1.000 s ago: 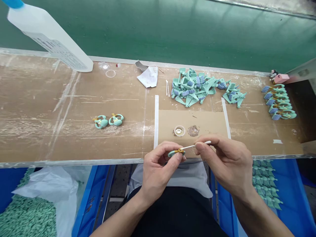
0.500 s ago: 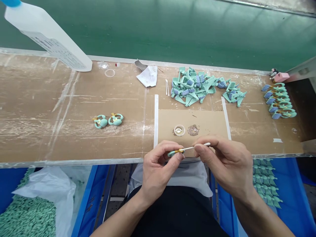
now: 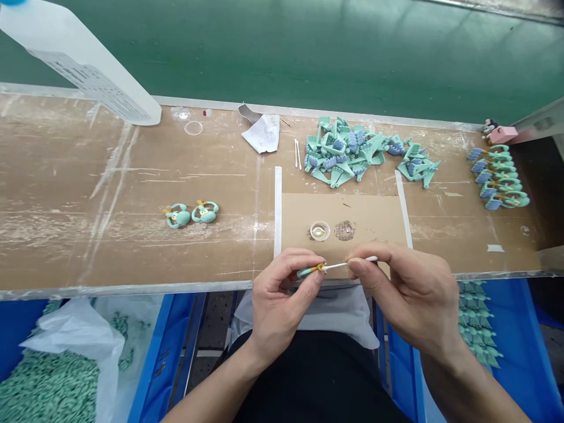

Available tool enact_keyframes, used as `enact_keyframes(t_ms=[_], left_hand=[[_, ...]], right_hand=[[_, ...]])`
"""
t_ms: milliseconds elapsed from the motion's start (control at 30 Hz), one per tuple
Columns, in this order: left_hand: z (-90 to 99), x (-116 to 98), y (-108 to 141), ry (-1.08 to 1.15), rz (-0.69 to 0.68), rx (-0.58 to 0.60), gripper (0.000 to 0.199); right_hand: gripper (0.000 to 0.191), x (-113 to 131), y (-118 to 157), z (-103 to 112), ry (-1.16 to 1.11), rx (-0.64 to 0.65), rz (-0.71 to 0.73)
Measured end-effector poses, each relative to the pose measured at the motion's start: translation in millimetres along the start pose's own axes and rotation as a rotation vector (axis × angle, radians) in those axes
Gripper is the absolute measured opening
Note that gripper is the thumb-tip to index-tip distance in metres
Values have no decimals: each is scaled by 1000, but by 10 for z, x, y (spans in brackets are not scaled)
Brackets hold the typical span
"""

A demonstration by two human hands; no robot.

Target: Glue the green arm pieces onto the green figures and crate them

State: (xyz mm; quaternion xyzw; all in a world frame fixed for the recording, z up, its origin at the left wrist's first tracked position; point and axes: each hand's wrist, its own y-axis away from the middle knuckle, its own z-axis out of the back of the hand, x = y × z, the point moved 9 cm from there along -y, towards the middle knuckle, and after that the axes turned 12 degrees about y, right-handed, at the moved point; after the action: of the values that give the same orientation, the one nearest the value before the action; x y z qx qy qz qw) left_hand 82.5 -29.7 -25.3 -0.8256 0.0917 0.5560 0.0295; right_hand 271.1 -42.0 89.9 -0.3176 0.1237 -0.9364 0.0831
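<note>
Slippage would be my main worry with this one. Left hand [image 3: 282,299] has a small teal-and-yellow part [image 3: 305,272] pinched between thumb and fingers, up by the front edge of the surface [image 3: 132,252], so if that pinch goes slack it could easily drop off the edge. Right hand [image 3: 408,299] is gripping a cotton swab [image 3: 337,266] around mid-stick, one tip up against the yellow bit (can't tell if it's pushed in or just touching). Stick's thin, so I'd guess pressing too hard would bend it or skid the tip onto the teal. If the swab's wet, which I can't tell, a heavy touch might smear stuff where you don't want it. Also, that little clear cup [image 3: 320,239] of liquid is sitting just beyond both hands on the cardboard sheet [image 3: 374,205], and a careless knuckle could tip it. There's a smudgy patch [image 3: 344,230] right beside it too, so setting the part down there could mark it.
</note>
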Motion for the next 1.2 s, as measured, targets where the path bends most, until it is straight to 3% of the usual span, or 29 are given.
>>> enact_keyframes(t_ms=[700, 900, 1033, 1200], left_hand=[[-56, -81, -23, -20, -20, 23, 8], [-16, -74, -20, -9, -45, 4, 12], [1, -43, -10, 7, -28, 0, 13], [11, 23, -16, 104, 17, -12, 9]], right_hand=[[16, -121, 68, -21, -72, 1, -91], [11, -416, 187, 93, -317, -224, -318], [18, -545, 117, 11, -381, -266, -348], [22, -680, -8, -250, -144, -181, -317]])
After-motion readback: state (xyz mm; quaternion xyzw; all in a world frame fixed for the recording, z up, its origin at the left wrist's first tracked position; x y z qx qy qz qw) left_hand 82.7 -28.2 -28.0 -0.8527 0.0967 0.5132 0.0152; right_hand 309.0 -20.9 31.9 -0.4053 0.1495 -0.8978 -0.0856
